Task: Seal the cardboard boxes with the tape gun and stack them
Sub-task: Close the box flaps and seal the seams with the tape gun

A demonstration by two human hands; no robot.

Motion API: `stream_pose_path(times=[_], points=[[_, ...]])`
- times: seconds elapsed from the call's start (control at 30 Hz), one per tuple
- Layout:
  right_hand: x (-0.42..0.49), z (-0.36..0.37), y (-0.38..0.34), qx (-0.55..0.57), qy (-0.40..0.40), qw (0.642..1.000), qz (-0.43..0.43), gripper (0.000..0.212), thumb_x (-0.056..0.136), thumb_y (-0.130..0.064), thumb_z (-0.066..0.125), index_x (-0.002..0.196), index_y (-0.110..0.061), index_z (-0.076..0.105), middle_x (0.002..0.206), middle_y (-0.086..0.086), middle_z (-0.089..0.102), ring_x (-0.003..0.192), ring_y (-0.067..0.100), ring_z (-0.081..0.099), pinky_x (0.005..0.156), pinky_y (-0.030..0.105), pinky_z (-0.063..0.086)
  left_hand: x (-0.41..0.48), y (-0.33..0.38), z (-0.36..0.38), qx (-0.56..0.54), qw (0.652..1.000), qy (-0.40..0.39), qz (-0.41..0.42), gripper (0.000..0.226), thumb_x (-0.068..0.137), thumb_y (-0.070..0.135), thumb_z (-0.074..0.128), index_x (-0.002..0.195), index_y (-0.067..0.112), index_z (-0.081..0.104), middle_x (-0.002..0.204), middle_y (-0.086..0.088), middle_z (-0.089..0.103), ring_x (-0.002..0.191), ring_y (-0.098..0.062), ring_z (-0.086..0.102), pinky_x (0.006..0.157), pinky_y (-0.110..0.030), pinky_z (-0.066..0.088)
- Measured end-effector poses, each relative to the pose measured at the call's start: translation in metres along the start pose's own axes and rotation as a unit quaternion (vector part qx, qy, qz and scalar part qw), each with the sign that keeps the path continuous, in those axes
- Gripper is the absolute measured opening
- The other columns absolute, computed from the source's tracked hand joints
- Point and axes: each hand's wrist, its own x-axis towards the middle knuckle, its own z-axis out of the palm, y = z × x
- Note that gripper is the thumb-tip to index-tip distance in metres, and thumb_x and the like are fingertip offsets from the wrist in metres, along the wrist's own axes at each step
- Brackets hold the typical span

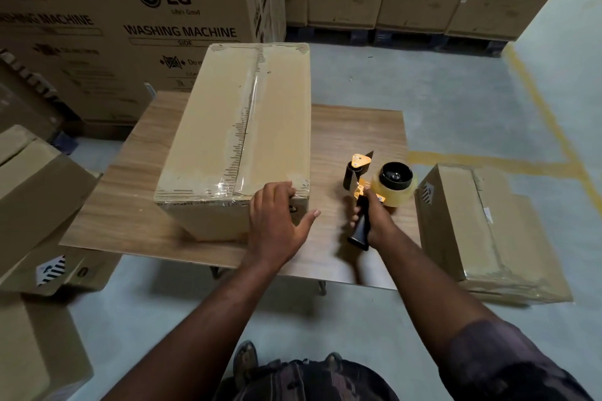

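On the table (358, 127) in front of me the cardboard box (208, 127) lies with its long axis running away from me, leaning a little to the right at the far end. A strip of clear tape (250, 101) covers the centre seam and folds down over the near edge. My left grip (277, 218) rests on the near right corner of the box. Its fingers lie over the top edge and its thumb is splayed out free, so it steadies the box and does not clamp it. My right grip (374, 221) is wrapped round the black handle of the tape gun (378, 185), just right of the box and apart from it. The roll sits on the right of the gun and the blade end points away from me. I cannot tell whether the gun touches the table.

The seam looks sealed, so I judge that stacking comes next. The box lies left of and beyond the tape gun. My left grip is the nearer one, and my right one must free itself first.

The table is wood-grained, flat and narrow, and the box covers much of its left half. A taped box (482, 225) sits on the grey floor (439, 81) at my right, close to the table. Open boxes (32, 192) crowd the left, and tall washing machine cartons (146, 26) stand behind.
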Motion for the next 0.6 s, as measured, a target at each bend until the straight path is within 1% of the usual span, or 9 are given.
stream_pose_path(times=[0.1, 0.2, 0.27, 0.33, 0.37, 0.43, 0.5, 0.53, 0.6], points=[[0.008, 0.016, -0.004, 0.072, -0.007, 0.997, 0.035, 0.042, 0.098, -0.054, 0.053, 0.077, -0.018, 0.053, 0.051, -0.003, 0.046, 0.037, 0.013, 0.043, 0.045, 0.02, 0.039, -0.001, 0.001, 0.0, 0.015, 1.0, 0.002, -0.002, 0.06, 0.078, 0.064, 0.065, 0.113, 0.016, 0.057, 0.117, 0.001, 0.057, 0.104, -0.022, 0.052, 0.092, -0.036, 0.039], [0.019, 0.021, -0.003, 0.102, -0.006, 0.994, 0.043, 0.045, 0.095, -0.059, 0.055, 0.075, -0.019, 0.05, 0.051, -0.004, 0.045, 0.039, 0.014, 0.043, 0.048, 0.021, 0.038, -0.002, 0.001, 0.003, 0.026, 1.0, 0.013, 0.0, 0.059, 0.079, 0.064, 0.065, 0.111, 0.016, 0.058, 0.119, 0.0, 0.057, 0.106, -0.022, 0.051, 0.093, -0.036, 0.039], [0.025, 0.022, -0.001, 0.12, 0.0, 0.992, 0.04, 0.048, 0.093, -0.062, 0.057, 0.074, -0.019, 0.051, 0.054, -0.002, 0.047, 0.043, 0.015, 0.046, 0.049, 0.022, 0.04, -0.002, 0.002, 0.006, 0.037, 0.999, 0.018, 0.0, 0.059, 0.078, 0.064, 0.067, 0.11, 0.015, 0.057, 0.12, 0.0, 0.057, 0.106, -0.021, 0.051, 0.093, -0.037, 0.039], [0.03, 0.022, -0.001, 0.124, -0.003, 0.991, 0.044, 0.051, 0.091, -0.065, 0.058, 0.076, -0.017, 0.054, 0.06, 0.002, 0.051, 0.051, 0.018, 0.051, 0.056, 0.027, 0.045, -0.002, 0.002, 0.009, 0.05, 0.998, 0.023, -0.004, 0.058, 0.078, 0.061, 0.071, 0.11, 0.015, 0.057, 0.12, -0.001, 0.057, 0.105, -0.022, 0.05, 0.092, -0.038, 0.04], [0.028, 0.022, -0.002, 0.121, -0.005, 0.991, 0.057, 0.052, 0.09, -0.067, 0.058, 0.079, -0.016, 0.057, 0.066, 0.005, 0.054, 0.057, 0.021, 0.054, 0.06, 0.03, 0.048, -0.002, 0.002, 0.011, 0.055, 0.998, 0.029, -0.005, 0.057, 0.077, 0.059, 0.073, 0.109, 0.014, 0.057, 0.119, -0.001, 0.057, 0.105, -0.022, 0.05, 0.092, -0.039, 0.04], [0.024, 0.022, -0.003, 0.056, -0.016, 0.994, 0.093, 0.054, 0.089, -0.07, 0.056, 0.091, -0.016, 0.059, 0.084, 0.009, 0.06, 0.074, 0.025, 0.06, 0.07, 0.039, 0.051, -0.002, 0.003, 0.014, 0.061, 0.997, 0.043, -0.005, 0.054, 0.077, 0.055, 0.075, 0.108, 0.013, 0.058, 0.119, -0.003, 0.058, 0.106, -0.022, 0.049, 0.093, -0.039, 0.038], [0.011, 0.024, -0.006, -0.063, -0.025, 0.992, 0.105, 0.054, 0.095, -0.068, 0.049, 0.107, -0.015, 0.054, 0.101, 0.011, 0.061, 0.095, 0.031, 0.062, 0.084, 0.047, 0.051, -0.002, 0.003, 0.015, 0.061, 0.997, 0.052, -0.003, 0.049, 0.079, 0.05, 0.073, 0.107, 0.013, 0.057, 0.119, -0.004, 0.06, 0.106, -0.023, 0.051, 0.094, -0.04, 0.038], [0.007, 0.026, -0.005, -0.125, -0.024, 0.987, 0.097, 0.053, 0.098, -0.065, 0.045, 0.115, -0.015, 0.051, 0.109, 0.011, 0.06, 0.105, 0.035, 0.062, 0.09, 0.05, 0.049, -0.002, 0.003, 0.015, 0.058, 0.997, 0.056, -0.002, 0.046, 0.079, 0.047, 0.073, 0.107, 0.013, 0.057, 0.118, -0.004, 0.06, 0.106, -0.024, 0.051, 0.094, -0.041, 0.038], [0.002, 0.03, -0.001, -0.238, -0.009, 0.969, 0.057, 0.051, 0.102, -0.06, 0.04, 0.129, -0.016, 0.048, 0.126, 0.013, 0.056, 0.118, 0.041, 0.059, 0.094, 0.049, 0.047, -0.002, 0.002, 0.015, 0.051, 0.997, 0.058, -0.003, 0.043, 0.079, 0.04, 0.076, 0.107, 0.014, 0.056, 0.118, -0.004, 0.061, 0.106, -0.023, 0.05, 0.094, -0.041, 0.037]])
